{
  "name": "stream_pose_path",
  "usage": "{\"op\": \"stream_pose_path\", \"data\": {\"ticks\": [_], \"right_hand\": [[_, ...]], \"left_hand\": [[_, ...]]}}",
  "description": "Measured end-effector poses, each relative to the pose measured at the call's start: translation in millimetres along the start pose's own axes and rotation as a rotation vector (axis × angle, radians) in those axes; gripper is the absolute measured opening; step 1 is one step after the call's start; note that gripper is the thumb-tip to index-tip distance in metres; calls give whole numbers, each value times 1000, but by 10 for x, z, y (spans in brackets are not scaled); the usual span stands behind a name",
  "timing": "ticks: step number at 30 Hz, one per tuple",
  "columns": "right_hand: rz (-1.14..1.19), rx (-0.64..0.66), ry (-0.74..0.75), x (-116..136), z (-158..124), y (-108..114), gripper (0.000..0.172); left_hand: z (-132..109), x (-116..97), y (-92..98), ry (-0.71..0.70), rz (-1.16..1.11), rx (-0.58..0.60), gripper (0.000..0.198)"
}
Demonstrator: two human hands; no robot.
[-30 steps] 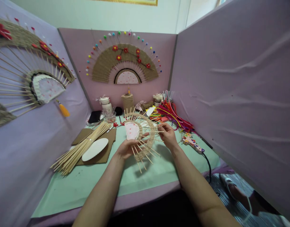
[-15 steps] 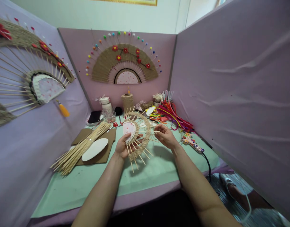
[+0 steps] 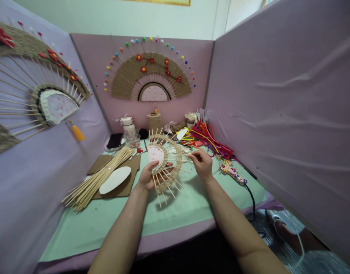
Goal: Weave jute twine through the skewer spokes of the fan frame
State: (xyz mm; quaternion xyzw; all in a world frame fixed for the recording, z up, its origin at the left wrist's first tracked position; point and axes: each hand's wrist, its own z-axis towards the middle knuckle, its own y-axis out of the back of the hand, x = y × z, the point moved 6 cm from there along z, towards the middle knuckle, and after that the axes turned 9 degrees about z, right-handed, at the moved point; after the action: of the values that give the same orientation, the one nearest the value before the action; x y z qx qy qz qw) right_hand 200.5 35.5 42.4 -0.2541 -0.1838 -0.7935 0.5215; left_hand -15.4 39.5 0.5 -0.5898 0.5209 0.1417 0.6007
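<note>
A small half-round fan (image 3: 178, 156) of thin sticks, with twine woven across them in a band, is held upright over the table. Its centre is a white half-disc with pink spots (image 3: 156, 154). My left hand (image 3: 148, 177) grips the fan at this centre, thumb in front and fingers behind the sticks. At the fan's right edge, my right hand (image 3: 202, 163) is closed in a pinch by the stick tips, on what looks like the thin twine; the fingers partly hide it.
On the left lie a bundle of sticks (image 3: 106, 177) and a white oval card (image 3: 115, 180) over cardboard (image 3: 132, 186). Behind stand a bottle (image 3: 128, 127) and a twine spool (image 3: 154, 121). A glue gun (image 3: 233, 173) and coloured pipe cleaners (image 3: 210, 139) are at right. Finished fans hang on the partitions.
My right hand has turned and shifted slightly to the right, its fingers now pinched at the stick tips. The left hand and the fan have barely moved.
</note>
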Motion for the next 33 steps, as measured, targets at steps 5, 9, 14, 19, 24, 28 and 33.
{"op": "stream_pose_path", "data": {"ticks": [5, 9, 14, 19, 24, 28, 33], "right_hand": [[-63, 12, 58, 34, 4, 2, 25], [-70, 61, 4, -40, -1, -21, 24], [30, 125, -145, -155, -11, -67, 28], [180, 207, -350, -322, -38, -144, 29], [285, 281, -491, -412, -57, -178, 29], [390, 301, -554, -383, -59, -187, 26], [471, 305, -581, -316, -53, -177, 18]], "left_hand": [[-7, -20, 18, -5, 46, -26, 42], [-14, -63, 45, -40, 70, -23, 39], [-9, -89, 127, -56, 126, 4, 38], [-17, -112, 216, -21, 163, 20, 41], [-44, -141, 262, 24, 151, 15, 43], [-61, -138, 284, 80, 144, 32, 45], [-79, -108, 232, 155, 80, 185, 47]]}}
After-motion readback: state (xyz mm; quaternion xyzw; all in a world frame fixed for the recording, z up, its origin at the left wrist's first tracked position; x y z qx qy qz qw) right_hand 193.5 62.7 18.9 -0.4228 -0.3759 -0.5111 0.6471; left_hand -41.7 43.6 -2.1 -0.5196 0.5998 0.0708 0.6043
